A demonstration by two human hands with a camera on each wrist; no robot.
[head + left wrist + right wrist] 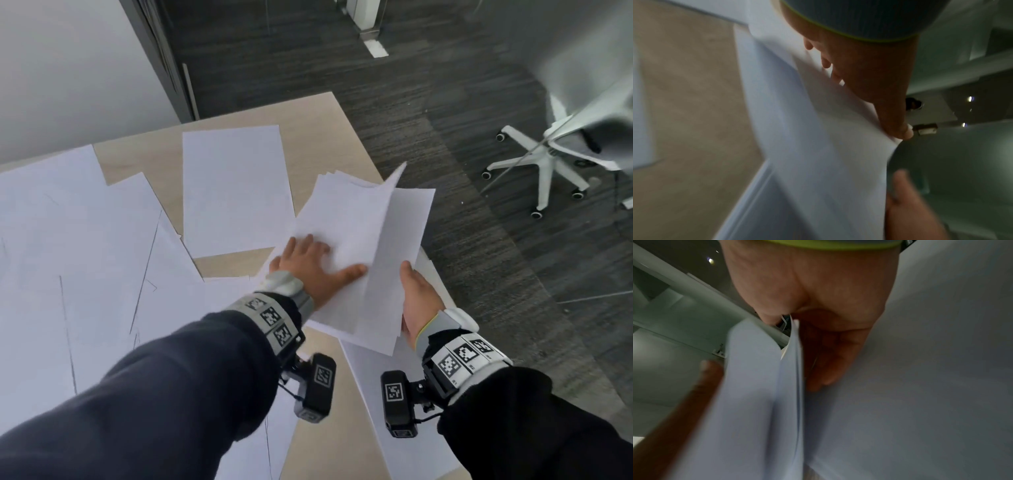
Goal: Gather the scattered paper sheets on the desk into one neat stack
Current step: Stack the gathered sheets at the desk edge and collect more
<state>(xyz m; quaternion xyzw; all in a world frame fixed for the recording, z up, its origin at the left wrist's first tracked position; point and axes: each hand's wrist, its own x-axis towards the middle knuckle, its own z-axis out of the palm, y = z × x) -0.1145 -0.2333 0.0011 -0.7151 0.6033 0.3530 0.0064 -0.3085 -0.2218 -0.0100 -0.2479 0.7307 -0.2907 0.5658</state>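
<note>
White paper sheets lie scattered over a light wooden desk (308,113). Near the desk's right edge a loose bundle of sheets (342,212) is held up, bent along a crease. My left hand (308,267) lies flat on the bundle's left half with straight fingers and the thumb spread toward the crease. In the left wrist view the left hand (869,73) presses against the paper (818,146). My right hand (418,291) grips the bundle's right half (397,246), thumb on top and fingers underneath. The right wrist view shows my right hand (818,296) pinching the sheets' edge (793,369).
One single sheet (236,188) lies behind the bundle, and overlapping sheets (68,222) cover the desk's left side. Another sheet (394,394) lies under my right wrist. Beyond the desk's right edge are dark carpet and a white swivel chair (548,161).
</note>
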